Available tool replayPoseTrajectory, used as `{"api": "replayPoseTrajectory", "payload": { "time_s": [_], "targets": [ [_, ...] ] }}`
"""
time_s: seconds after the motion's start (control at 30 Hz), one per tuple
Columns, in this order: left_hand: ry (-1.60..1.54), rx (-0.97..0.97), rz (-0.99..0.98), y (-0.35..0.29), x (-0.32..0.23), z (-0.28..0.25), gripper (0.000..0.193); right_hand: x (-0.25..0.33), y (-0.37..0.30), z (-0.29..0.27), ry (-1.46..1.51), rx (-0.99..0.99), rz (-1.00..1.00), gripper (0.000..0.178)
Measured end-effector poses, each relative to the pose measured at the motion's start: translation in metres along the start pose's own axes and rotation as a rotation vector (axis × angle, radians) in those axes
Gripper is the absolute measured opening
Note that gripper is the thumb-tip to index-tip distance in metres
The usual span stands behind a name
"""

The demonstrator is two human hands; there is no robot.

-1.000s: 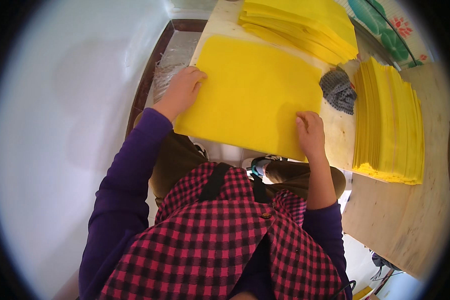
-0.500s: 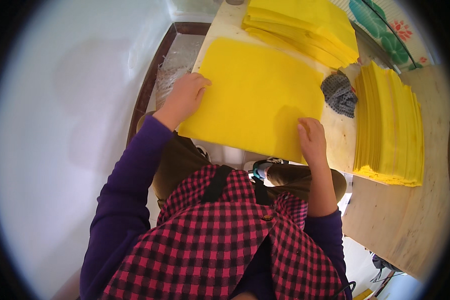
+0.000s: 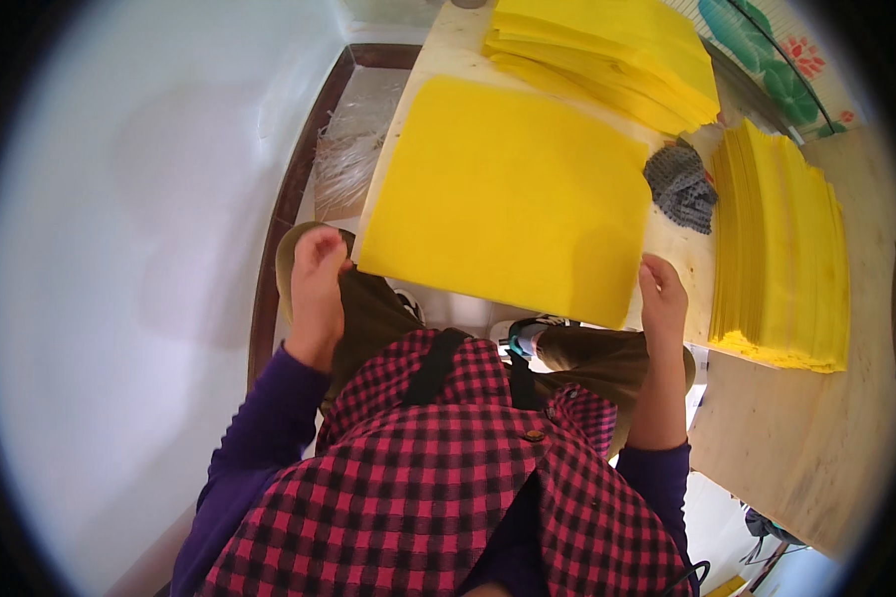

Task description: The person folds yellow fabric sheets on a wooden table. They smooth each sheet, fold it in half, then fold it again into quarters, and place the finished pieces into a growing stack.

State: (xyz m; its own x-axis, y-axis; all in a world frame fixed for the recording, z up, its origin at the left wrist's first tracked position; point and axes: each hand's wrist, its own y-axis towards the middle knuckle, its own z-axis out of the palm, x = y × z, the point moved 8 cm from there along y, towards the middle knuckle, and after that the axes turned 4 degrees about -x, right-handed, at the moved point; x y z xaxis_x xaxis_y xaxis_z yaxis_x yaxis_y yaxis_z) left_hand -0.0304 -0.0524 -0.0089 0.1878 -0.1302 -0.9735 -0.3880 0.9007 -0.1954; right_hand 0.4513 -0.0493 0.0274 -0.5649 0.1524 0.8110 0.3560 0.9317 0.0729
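Observation:
A flat yellow fabric-like sheet (image 3: 508, 194) lies on the pale wooden table (image 3: 682, 261), its near edge reaching the table's front. My left hand (image 3: 319, 274) is off the sheet, just beyond its near left corner, above my knee. Its fingers are curled in, a little blurred, and nothing shows in them. Beside the sheet's right edge, near the front corner, is my right hand (image 3: 664, 298). Thumb and fingers there are drawn together with nothing visible between them; whether they touch the sheet's edge I cannot tell.
A pile of yellow sheets (image 3: 607, 55) lies at the far side of the table. Another thick yellow stack (image 3: 782, 249) stands on the right. Between them and the flat sheet sits a crumpled grey knitted cloth (image 3: 680, 187). Clear plastic wrapping (image 3: 353, 139) lies left of the table, near a white wall (image 3: 149, 249).
Both hands have come off the yellow sheet. The left moved back toward me and slightly left, past the corner; the right moved outward to the right edge. The sheet looks nearly unmoved.

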Motion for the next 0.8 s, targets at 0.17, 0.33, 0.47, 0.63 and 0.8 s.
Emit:
{"api": "replayPoseTrajectory", "payload": {
  "time_s": [0.17,0.33,0.47,0.63,0.8],
  "targets": [
    [-0.332,-0.064,-0.393,-0.043,0.042,0.001,0.026,-0.016,-0.031,-0.013,0.087,0.042,0.2,0.024],
    [-0.531,0.119,-0.635,-0.045,0.055,0.029,0.022,-0.017,-0.054,-0.016,0.149,0.034,0.238,0.022],
    [-0.507,0.154,-0.628,-0.045,0.055,0.032,0.022,-0.021,-0.066,-0.015,0.164,0.024,0.281,0.02],
    [-0.459,0.101,-0.605,-0.047,0.052,0.021,0.023,-0.023,-0.072,-0.015,0.239,-0.022,0.263,0.018],
    [-0.283,-0.063,-0.457,-0.049,0.049,0.003,0.027,-0.009,-0.064,-0.024,0.19,-0.083,0.138,0.019]
  ]
}}
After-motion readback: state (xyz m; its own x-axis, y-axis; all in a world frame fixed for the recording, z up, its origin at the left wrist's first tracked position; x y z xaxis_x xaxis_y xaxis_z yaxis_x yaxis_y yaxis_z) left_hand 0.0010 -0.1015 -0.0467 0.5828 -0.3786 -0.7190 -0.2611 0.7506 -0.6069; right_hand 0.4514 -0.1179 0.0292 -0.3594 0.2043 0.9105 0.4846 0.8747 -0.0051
